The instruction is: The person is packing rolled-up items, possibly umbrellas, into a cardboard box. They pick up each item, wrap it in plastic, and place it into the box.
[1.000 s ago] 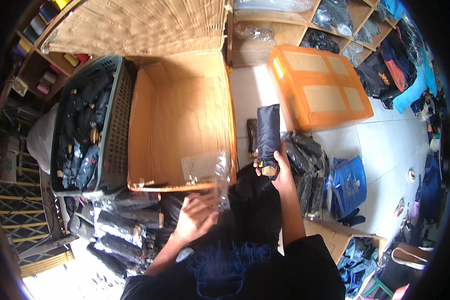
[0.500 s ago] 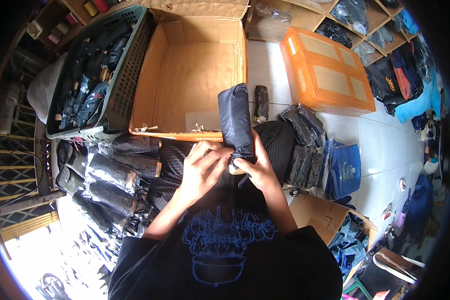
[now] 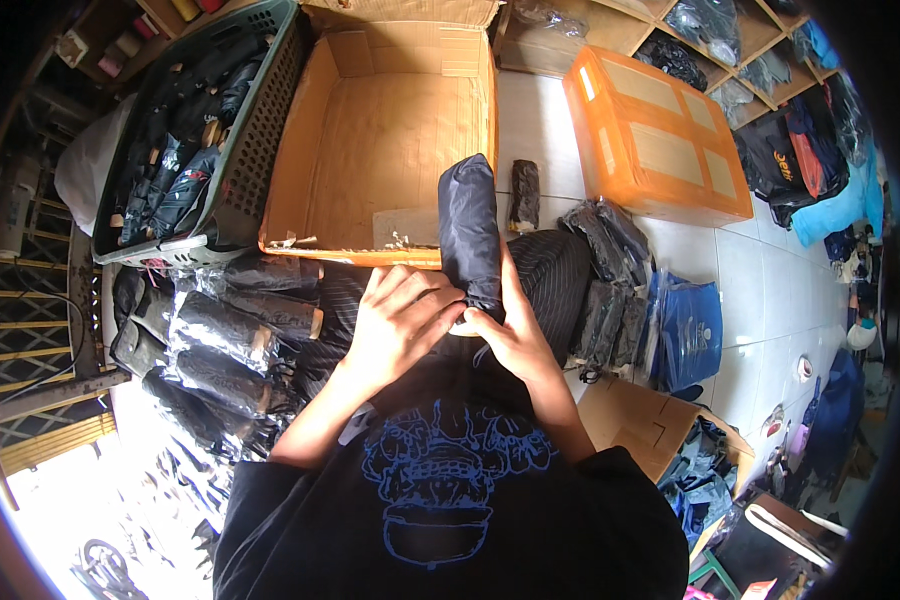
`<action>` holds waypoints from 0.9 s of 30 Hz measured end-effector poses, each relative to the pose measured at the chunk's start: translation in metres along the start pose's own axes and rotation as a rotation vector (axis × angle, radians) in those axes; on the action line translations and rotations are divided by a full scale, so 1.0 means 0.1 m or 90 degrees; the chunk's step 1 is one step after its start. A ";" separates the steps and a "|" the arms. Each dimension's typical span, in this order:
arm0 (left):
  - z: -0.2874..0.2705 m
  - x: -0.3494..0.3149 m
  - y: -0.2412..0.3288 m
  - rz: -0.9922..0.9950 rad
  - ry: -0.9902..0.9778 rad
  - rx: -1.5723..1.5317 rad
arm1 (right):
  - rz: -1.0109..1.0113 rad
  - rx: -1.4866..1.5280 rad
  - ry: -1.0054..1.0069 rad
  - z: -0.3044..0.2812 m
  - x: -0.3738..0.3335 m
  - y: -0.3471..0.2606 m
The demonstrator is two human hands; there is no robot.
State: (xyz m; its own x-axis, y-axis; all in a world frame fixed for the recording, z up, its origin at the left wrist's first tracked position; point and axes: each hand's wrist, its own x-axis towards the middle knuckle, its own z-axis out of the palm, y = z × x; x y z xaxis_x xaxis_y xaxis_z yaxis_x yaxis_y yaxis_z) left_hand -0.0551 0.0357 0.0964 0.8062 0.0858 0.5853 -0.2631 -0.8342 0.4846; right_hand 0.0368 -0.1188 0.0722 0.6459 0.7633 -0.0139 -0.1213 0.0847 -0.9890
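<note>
1. Both are close together: my right hand (image 3: 518,340) wraps the lower part of 1 black umbrella (image 3: 468,220); my left hand (image 3: 400,315) bends its fingers against the same end, though I cannot tell whether they pinch it.
2. Just beyond my lap lies 1 open cardboard box (image 3: 400,140), its brown bottom showing.
3. Left of that box, close beside it, 1 dark green crate (image 3: 255,150) holds many folded umbrellas (image 3: 175,190).
4. Right of the box are 1 lone wrapped bundle (image 3: 524,195) and, farther off, 1 orange-taped carton (image 3: 660,140).
5. Well to the box's right, nearer me, 1 smaller carton (image 3: 635,425) contains blue cloth (image 3: 700,470).
6. What I hold is smooth, lightly creased, rounded on top, pale at its lower end; it overlaps my view of the box's near right corner.
</note>
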 end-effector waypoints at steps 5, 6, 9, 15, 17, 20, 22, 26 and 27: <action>0.14 -0.02 0.07 -0.008 0.005 0.022 | 0.009 0.084 0.088 0.03 0.03 0.15; 0.20 -0.08 0.06 -0.005 0.008 0.010 | 0.027 0.174 0.114 0.05 0.02 0.17; 0.25 -0.14 0.12 -0.013 0.026 -0.022 | -0.005 0.227 0.116 0.09 -0.02 0.12; 0.28 -0.15 0.20 -0.080 0.049 -0.057 | 0.000 0.283 0.190 0.15 -0.05 0.21; 0.29 -0.17 0.19 -0.096 0.032 -0.074 | -0.015 0.233 0.208 0.16 -0.08 0.23; 0.22 -0.15 0.17 -0.061 0.033 -0.078 | -0.048 0.146 0.232 0.19 -0.06 0.17; 0.19 -0.11 0.20 -0.073 0.062 -0.066 | -0.056 0.093 0.240 0.18 -0.01 0.17; 0.16 -0.01 0.10 -0.104 0.017 -0.142 | -0.018 0.252 0.184 0.22 0.01 0.14; 0.14 -0.03 0.09 -0.122 0.016 -0.155 | -0.021 0.301 0.150 0.21 0.00 0.13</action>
State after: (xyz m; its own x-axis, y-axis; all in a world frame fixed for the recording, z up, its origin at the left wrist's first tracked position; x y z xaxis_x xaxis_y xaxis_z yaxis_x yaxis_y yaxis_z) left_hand -0.0518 0.0204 0.0897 0.8412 0.2444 0.4824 -0.2290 -0.6471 0.7272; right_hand 0.0191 -0.1043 0.0624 0.8007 0.5950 -0.0697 -0.3889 0.4278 -0.8160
